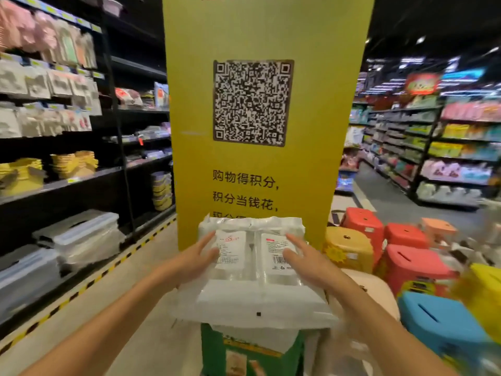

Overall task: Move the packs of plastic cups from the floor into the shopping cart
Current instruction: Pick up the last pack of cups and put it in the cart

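Packs (252, 280): clear-wrapped, white-labelled, held up in front of the pillar (189, 118), low against its yellow face. Were pressed between both hands. Left hand (193, 260): lay flat on the left label, fingers straight and close together. Right hand (305, 257): lay flat on the right label, fingers straight and slightly spread. Green box (238, 356): stood nearer than the pillar, under the load; could not tell whether touching. Stools (360, 226): clustered right of the pillar. Shelves (67, 183): ran left of the pillar.
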Demonstrator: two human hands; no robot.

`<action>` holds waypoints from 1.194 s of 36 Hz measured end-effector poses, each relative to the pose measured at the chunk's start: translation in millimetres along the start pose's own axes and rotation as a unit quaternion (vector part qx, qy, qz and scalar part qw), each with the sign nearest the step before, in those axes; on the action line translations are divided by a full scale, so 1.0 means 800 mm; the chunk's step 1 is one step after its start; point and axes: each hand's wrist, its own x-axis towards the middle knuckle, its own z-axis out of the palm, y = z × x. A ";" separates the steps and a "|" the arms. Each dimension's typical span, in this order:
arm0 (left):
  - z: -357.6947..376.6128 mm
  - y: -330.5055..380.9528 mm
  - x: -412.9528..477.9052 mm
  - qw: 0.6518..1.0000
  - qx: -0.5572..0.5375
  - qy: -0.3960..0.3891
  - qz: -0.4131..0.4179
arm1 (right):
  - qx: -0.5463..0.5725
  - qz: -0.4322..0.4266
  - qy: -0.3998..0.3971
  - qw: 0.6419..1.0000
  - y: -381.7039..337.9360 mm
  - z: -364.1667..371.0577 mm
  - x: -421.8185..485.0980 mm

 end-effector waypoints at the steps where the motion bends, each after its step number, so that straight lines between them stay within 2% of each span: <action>1: 0.018 0.018 0.015 1.000 0.002 -0.012 0.010 | -0.005 0.016 0.009 1.000 0.021 -0.018 -0.007; 10: 0.179 0.180 0.099 0.984 0.013 -0.108 0.139 | 0.003 0.145 0.113 0.983 0.196 -0.152 -0.083; 19: 0.322 0.330 0.154 0.943 0.041 -0.214 0.250 | 0.019 0.291 0.229 0.929 0.312 -0.221 -0.175; 26: 0.408 0.410 0.166 0.890 0.057 -0.276 0.358 | 0.017 0.393 0.300 0.869 0.357 -0.242 -0.251; 31: 0.465 0.465 0.154 0.839 0.037 -0.360 0.407 | 0.029 0.455 0.351 0.818 0.367 -0.243 -0.318; 37: 0.537 0.518 0.089 0.766 0.040 -0.429 0.477 | 0.030 0.512 0.395 0.762 0.362 -0.241 -0.420; 43: 0.603 0.577 0.003 0.727 0.051 -0.456 0.511 | 0.031 0.552 0.425 0.717 0.360 -0.244 -0.526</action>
